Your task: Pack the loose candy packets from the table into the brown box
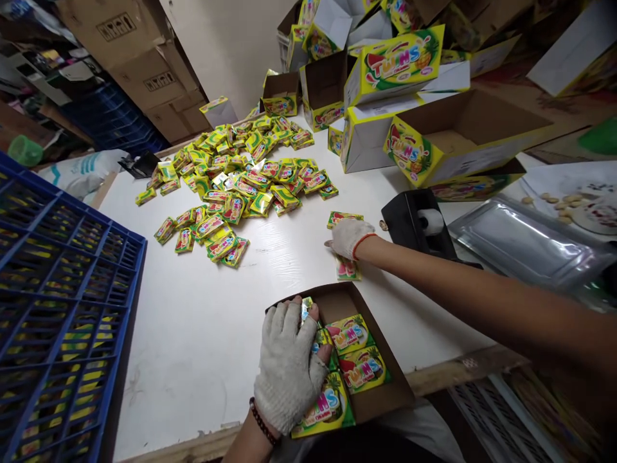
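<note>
My left hand [289, 366], in a white fingertip-less glove, lies over the left side of an open brown-lined carton [380, 360] at the table's front edge. Its fingers are stretched out over packs and the carton's far-left rim, thumb apart. Yellow-green Twins packs [365, 369] lie flat inside the carton. Farther off, my gloved right hand [351, 236] curls down over a short row of small Twins packs [347, 269] on the white table. One fingertip points left; the other fingers are mostly hidden.
A heap of small packs [241, 186] spreads over the table's far side. Left stands a blue plastic crate [130, 283]. A black tape dispenser [417, 222] sits by my right forearm, near a clear plastic tray [525, 241]. Printed cartons [463, 141] are piled at the back right.
</note>
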A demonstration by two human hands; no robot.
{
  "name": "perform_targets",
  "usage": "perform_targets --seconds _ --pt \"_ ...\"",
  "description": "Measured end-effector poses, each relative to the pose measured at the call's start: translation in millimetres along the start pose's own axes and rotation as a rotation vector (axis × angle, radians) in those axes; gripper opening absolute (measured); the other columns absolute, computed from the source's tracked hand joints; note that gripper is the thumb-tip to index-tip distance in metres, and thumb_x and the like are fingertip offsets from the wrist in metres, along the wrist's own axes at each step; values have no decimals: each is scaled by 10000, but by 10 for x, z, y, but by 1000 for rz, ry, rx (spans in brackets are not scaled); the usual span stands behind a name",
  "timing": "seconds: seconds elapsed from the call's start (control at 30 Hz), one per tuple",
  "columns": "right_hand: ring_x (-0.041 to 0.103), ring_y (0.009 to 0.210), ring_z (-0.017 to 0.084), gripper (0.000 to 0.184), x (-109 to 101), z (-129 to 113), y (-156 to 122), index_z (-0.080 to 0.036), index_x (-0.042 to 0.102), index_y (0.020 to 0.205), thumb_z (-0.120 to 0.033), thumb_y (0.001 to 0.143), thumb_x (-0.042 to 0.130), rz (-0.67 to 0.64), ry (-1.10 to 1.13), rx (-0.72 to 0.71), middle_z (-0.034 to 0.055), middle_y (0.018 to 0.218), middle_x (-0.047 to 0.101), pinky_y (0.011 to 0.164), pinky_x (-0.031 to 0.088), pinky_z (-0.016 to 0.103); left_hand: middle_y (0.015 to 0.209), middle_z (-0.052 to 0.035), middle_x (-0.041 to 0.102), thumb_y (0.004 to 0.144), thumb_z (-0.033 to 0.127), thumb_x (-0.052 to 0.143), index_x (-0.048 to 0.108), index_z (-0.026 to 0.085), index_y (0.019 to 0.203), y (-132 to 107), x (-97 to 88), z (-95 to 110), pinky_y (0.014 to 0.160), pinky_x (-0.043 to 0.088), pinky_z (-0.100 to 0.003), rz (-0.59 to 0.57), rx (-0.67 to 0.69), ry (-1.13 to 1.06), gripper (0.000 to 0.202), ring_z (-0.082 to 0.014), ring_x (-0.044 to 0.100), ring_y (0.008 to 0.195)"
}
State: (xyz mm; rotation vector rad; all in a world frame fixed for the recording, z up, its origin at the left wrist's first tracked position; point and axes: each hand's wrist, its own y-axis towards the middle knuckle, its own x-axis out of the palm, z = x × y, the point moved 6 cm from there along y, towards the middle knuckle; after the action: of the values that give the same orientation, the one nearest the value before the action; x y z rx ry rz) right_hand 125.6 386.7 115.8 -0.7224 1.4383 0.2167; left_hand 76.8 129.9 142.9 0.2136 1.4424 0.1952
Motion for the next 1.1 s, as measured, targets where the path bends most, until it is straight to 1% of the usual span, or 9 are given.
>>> perform_targets --seconds 0.1,0.2,0.3,0.4,0.5,0.67,0.77,0.9,1.1 --pt "596 1100 410 412 66 254 -233 -138 638 1269 -239 870 616 -50 -65 -33 248 1262 592 868 474 553 1404 -157 523 919 337 535 578 188 1339 -6 -9 -5 1094 385 -598 2 2 -12 448 -353 449 1286" --pt "551 1181 385 599 233 355 -495 -258 560 1375 -91 805 638 -110 -216 -277 204 1458 448 884 462 516 1409 -156 512 907 322 543 563 184 1346 -16 -7 -13 1094 383 -593 8 10 -15 461 -350 439 1293" --pt "529 1205 340 533 387 390 -623 -292 541 1379 -84 888 518 -95 -307 -459 176 1476 415 874 451 465 1428 -167 487 906 321 544 541 174 1361 -19 1 -15 1093 379 -597 8 33 9 478 -356 424 1306" --pt "594 1044 301 413 379 474 -608 -197 587 1295 -101 918 446 -76 -298 -420 180 1286 549 818 445 422 1431 -177 481 918 326 533 530 166 1366 -16 6 -11 1090 382 -584 3 56 33 475 -354 423 1311" --pt "590 996 303 379 114 537 -709 -141 617 1200 -219 829 624 2 -175 -321 163 1139 613 849 430 417 1422 -179 488 935 332 515 526 162 1368 -11 3 -7 1089 382 -574 3 65 48 465 -347 429 1310" --pt "555 979 286 288 -339 134 -1360 -140 655 1016 -296 774 671 210 -60 -524 146 1074 617 849 424 388 1405 -183 500 948 346 494 520 155 1368 -10 8 -2 1069 401 -579 -4 71 47 462 -344 437 1300" --pt "565 890 281 161 -204 -263 -1597 -154 686 949 -186 825 588 194 -194 -584 147 959 635 764 423 400 1410 -182 497 937 341 507 519 160 1374 -10 12 -9 1072 400 -588 -12 61 39 473 -344 439 1301" --pt "579 931 303 186 30 -659 -1529 -160 719 910 -131 851 545 203 -286 -550 167 927 650 751 435 408 1417 -177 494 912 328 535 527 169 1375 -14 11 -12 1094 378 -597 -21 43 24 489 -350 423 1321" --pt "642 890 278 180 211 -768 -1405 -117 715 928 -157 878 546 109 -253 -490 172 926 682 721 485 364 1423 -172 499 916 339 536 532 164 1372 -33 -3 -6 1103 373 -593 11 37 -7 488 -347 420 1319"
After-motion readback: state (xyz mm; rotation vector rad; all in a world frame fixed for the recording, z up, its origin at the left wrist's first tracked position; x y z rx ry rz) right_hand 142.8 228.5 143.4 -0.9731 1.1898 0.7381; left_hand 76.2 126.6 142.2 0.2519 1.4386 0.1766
